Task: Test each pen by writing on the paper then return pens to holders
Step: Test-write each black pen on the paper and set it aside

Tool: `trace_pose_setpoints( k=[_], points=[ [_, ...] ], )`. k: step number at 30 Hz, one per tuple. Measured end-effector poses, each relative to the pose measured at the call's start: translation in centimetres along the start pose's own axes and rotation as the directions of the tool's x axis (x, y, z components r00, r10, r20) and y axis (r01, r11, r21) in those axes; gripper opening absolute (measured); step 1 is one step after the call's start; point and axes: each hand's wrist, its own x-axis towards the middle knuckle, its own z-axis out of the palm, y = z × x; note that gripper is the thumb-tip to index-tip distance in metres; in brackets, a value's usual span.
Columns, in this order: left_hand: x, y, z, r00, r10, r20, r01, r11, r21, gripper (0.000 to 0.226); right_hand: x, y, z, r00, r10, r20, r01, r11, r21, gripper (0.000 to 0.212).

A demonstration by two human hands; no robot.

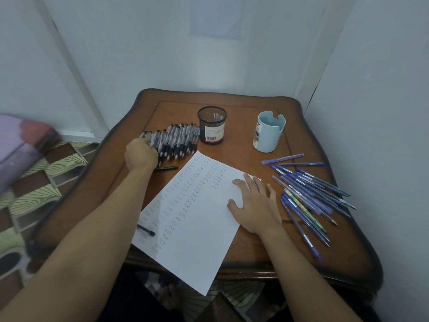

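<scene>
A white paper [197, 219] with columns of handwritten test words lies slanted on the wooden table [255, 254]. My right hand [253, 203] rests flat on its right edge, fingers spread. My left hand [140, 154] reaches into the left end of a row of black pens [176, 140], fingers curled around pens there; the fingertips are hidden. A black mesh holder [212, 125] and a light blue holder [269, 132] stand behind the paper, both looking empty. Several blue pens [308, 194] lie in a loose pile at the right.
One black pen [166, 168] lies just below my left hand, and another black pen [146, 230] lies on the paper's left edge. White walls close in behind and to the right. A patterned floor and a purple cushion [21, 145] are at the left.
</scene>
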Motion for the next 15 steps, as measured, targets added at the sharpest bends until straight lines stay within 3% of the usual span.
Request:
trace_pose_setpoints(
  k=[8,15],
  points=[
    [-2.5,0.0,-1.6,0.965,0.257,0.041,-0.256,0.966,-0.031,0.034,-0.1,-0.1,-0.1,1.000,0.001,0.007,-0.001,1.000,-0.003,0.070],
    [-8.5,-2.3,-5.9,0.769,0.561,0.306,-0.557,0.823,-0.110,0.022,-0.3,-0.3,-0.4,1.000,-0.001,0.005,0.001,1.000,0.007,0.071]
  ],
)
